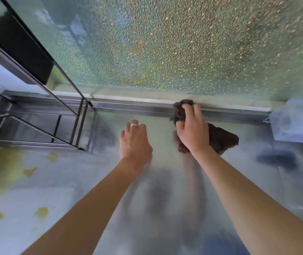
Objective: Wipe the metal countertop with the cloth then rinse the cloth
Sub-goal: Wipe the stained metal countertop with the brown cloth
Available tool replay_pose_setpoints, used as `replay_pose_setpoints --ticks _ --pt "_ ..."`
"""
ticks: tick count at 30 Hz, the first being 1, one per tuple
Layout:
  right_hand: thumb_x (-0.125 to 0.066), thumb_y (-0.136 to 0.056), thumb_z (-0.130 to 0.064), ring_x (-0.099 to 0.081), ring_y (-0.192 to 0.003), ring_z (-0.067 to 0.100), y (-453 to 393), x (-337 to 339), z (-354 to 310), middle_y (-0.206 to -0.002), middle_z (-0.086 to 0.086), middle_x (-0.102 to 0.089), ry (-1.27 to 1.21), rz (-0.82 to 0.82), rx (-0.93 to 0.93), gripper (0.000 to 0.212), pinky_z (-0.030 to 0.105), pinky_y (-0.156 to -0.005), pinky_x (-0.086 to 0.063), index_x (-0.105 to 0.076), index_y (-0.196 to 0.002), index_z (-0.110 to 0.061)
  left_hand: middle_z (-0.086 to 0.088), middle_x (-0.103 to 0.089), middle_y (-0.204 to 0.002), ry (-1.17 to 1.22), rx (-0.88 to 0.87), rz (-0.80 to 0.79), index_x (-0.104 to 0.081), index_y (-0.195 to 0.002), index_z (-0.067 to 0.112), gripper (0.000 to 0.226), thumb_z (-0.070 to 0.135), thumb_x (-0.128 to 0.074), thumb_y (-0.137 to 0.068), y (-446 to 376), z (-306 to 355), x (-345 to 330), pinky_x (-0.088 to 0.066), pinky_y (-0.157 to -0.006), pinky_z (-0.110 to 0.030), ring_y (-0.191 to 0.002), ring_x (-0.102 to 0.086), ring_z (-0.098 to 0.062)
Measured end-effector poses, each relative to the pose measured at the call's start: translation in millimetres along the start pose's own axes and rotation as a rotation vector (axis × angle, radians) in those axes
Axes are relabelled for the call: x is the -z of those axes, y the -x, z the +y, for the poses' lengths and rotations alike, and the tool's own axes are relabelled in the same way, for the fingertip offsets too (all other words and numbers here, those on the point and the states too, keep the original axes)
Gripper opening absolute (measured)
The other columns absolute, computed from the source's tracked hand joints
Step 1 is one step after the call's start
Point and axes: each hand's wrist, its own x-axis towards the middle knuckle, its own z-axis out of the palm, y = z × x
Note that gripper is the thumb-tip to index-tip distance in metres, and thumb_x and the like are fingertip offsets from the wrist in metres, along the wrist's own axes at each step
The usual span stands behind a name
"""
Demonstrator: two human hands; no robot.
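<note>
Right grip [193,129] presses a dark brown cloth [220,138] against the metal worktop [110,190], fingers curled over its far end where the cloth meets the raised back ledge [137,104]. Left grip [135,138], just left of the cloth, rests flat and relaxed on the worktop, a ring [134,125] on one finger. Farther left of the cloth stands a wire rack [77,124]; beyond the cloth rises a pebbled glass wall [165,43].

The right hand [193,129] covered the middle of the cloth [220,138], hiding how its fingers lay underneath. The whole view was blurred, so stains on the counter [36,190] smeared. A plastic bag [297,122] was cut off at the right edge
</note>
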Motion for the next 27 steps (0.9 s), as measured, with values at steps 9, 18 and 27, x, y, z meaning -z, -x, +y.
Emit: replay_pose_setpoints --ticks 9,18,27 --pt "-0.059 -0.076 -0.006 -0.057 -0.08 0.039 -4.9 -24.9 -55.1 -0.1 0.016 -0.051 0.049 -0.008 -0.007 0.035 0.047 -0.065 -0.051 -0.056 -0.11 -0.003 0.0 -0.053 -0.119 -0.021 0.038 -0.028 -0.053 -0.112 0.024 0.029 0.011 -0.056 -0.087 -9.0 -57.9 9.9 -0.044 -0.091 -0.037 -0.112 -0.053 -0.023" --pt "-0.064 -0.078 -0.006 -0.062 -0.082 0.037 -21.0 -62.5 -149.9 -0.101 0.014 -0.056 -0.054 -0.115 0.181 0.03 0.047 -0.066 -0.053 -0.059 -0.107 -0.006 -0.002 -0.054 -0.113 -0.03 0.095 0.022 -0.053 -0.103 0.022 0.02 0.015 -0.062 -0.087 -9.3 -79.1 8.4 -0.046 -0.089 -0.039 -0.107 -0.056 -0.026" --pt "-0.045 -0.082 -0.011 -0.065 -0.083 0.033 -36.3 -88.5 -227.2 -0.105 0.012 -0.061 -0.011 -0.188 0.371 0.033 0.04 -0.057 -0.047 -0.063 -0.109 -0.009 -0.011 -0.048 -0.131 0.087 0.25 0.054 -0.051 -0.123 0.008 0.04 0.014 -0.061 -0.085 -9.8 -111.1 10.0 -0.049 -0.1 -0.044 -0.127 -0.043 -0.03"
